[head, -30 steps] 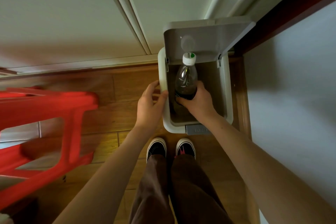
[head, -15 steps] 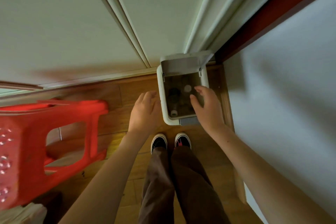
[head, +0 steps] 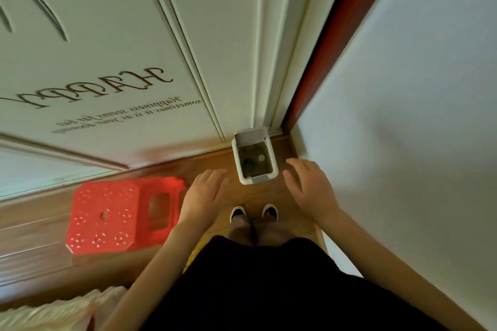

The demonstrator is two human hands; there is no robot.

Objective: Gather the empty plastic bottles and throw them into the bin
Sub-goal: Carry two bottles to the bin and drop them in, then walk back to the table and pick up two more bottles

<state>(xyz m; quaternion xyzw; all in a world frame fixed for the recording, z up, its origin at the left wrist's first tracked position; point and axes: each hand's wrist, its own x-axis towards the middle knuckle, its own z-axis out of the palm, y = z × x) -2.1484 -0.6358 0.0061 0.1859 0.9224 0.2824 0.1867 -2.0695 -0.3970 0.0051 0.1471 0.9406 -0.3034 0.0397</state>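
Observation:
A small white bin [head: 274,166] stands on the wooden floor in the corner, its lid tipped up at the back. Inside it lie plastic bottles [head: 252,160], dim, one white cap showing. My left hand [head: 205,191] hangs flat and empty to the left of the bin. To the bin's right, my right hand [head: 309,185] is spread with nothing in it. Both hands are well above the bin and apart from it.
A red plastic stool [head: 113,215] stands on the floor at the left. A pale door [head: 134,35] with lettering rises behind the bin, and a white wall [head: 403,115] closes the right side. My shoes [head: 254,212] are just in front of the bin.
My right hand held a bottle in the bin's mouth, then let it go inside. Both hands have drawn back and up, and the view has risen away from the bin.

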